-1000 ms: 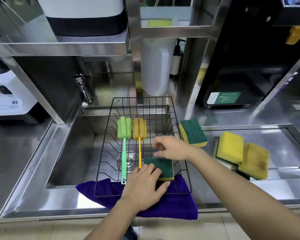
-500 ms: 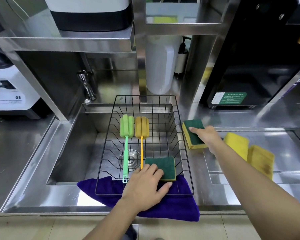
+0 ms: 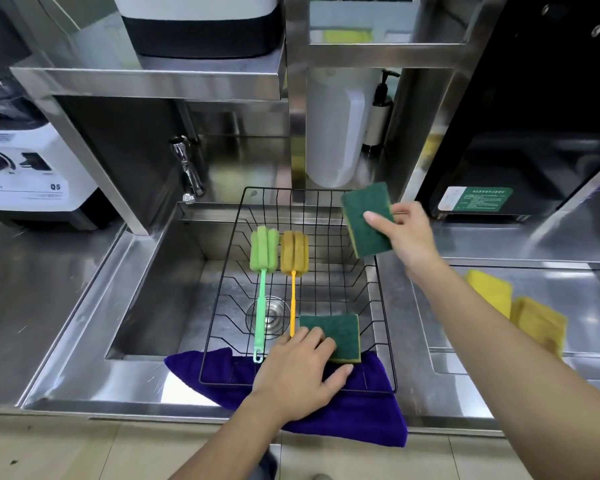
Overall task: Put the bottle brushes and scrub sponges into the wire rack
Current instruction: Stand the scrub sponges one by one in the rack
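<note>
A black wire rack (image 3: 385, 327) sits across the sink. Inside it lie a green bottle brush (image 3: 263, 258) and an orange bottle brush (image 3: 293, 254), side by side with handles toward me. A green-topped scrub sponge (image 3: 336, 332) lies flat at the rack's near right corner, and my left hand (image 3: 297, 372) rests on its near edge, fingers spread. My right hand (image 3: 407, 233) holds a second green scrub sponge (image 3: 368, 220) tilted up over the rack's far right corner. Two yellow scrub sponges (image 3: 490, 292) (image 3: 541, 322) lie on the counter to the right.
A purple cloth (image 3: 361, 410) lies under the rack's near edge. A faucet (image 3: 187, 174) stands at the sink's back left. A white jug (image 3: 333, 133) and pump bottle (image 3: 380, 112) stand behind the rack. A white machine (image 3: 25, 168) sits at left, a black appliance (image 3: 520, 133) at right.
My right hand moved from the rack to the counter, took hold of the green sponge there and lifted it over the rack's far right corner. My left hand stayed on the sponge in the rack.
</note>
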The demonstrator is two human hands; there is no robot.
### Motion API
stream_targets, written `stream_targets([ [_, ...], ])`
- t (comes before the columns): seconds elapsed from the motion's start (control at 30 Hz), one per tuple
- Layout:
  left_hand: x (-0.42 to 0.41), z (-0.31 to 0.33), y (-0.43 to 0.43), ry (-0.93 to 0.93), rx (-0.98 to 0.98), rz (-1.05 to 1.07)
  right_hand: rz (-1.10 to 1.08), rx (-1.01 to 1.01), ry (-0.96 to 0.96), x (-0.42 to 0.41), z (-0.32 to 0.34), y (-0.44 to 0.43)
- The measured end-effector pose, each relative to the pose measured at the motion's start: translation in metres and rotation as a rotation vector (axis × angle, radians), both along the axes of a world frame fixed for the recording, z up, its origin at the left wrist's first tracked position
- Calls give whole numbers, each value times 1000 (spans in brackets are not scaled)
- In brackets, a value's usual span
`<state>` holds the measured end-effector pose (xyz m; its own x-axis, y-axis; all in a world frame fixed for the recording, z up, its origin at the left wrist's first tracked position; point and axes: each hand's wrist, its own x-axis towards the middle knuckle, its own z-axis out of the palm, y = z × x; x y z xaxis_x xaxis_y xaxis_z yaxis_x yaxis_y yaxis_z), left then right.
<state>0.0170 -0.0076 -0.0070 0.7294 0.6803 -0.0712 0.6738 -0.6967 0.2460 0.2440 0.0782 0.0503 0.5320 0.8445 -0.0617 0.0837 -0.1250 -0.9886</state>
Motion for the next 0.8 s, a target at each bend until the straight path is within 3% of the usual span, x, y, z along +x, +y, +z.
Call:
stream_targets([
  [0.13,-1,1,0,11,-7,0,453,-181,-288,-25,-15,4],
  [0.27,-5,2,2,17,-5,27,775,-371,-546,-45,-32,9],
  [0.63,2,1,1,8,-2,6,941,-509,-806,-39,-29,11],
  [0.8,2,2,0,10,-3,2,970,-580,-833,-39,-33,14],
])
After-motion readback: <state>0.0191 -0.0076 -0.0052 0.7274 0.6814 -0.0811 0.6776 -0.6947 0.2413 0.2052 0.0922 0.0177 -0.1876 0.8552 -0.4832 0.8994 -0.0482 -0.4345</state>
